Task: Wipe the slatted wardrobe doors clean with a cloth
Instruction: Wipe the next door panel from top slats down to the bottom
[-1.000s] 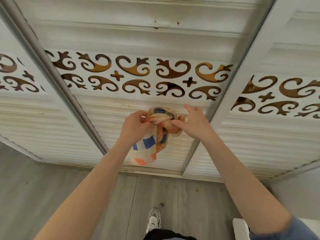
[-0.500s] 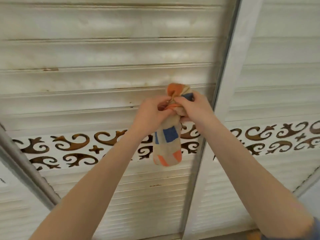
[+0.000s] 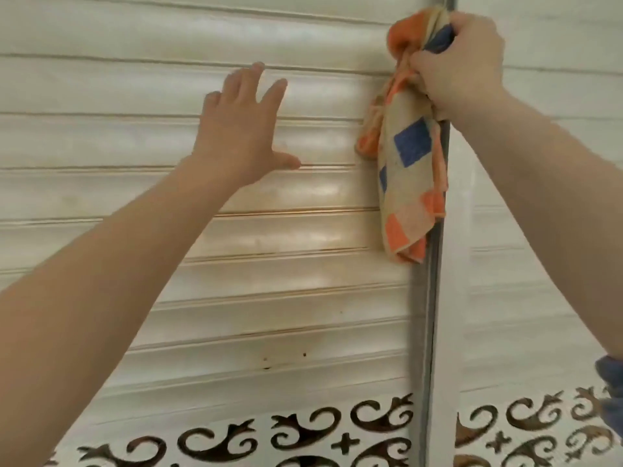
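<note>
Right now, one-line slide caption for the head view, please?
Right hand grips a checked cloth at the slatted door edge; left hand open beside it.

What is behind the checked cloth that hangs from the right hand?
The cloth hangs before the right ends of the slats and the grey door edge, which shows below it. Any dirt on the covered part cannot be seen.

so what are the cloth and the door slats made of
Cloth: soft woven or terry fabric, matte, beige with blue and orange squares; it bunches and hangs limply. Slats: probably painted wood or laminated board, cream, semi-gloss; they show soft highlights, with brownish grime in the grooves.
</note>
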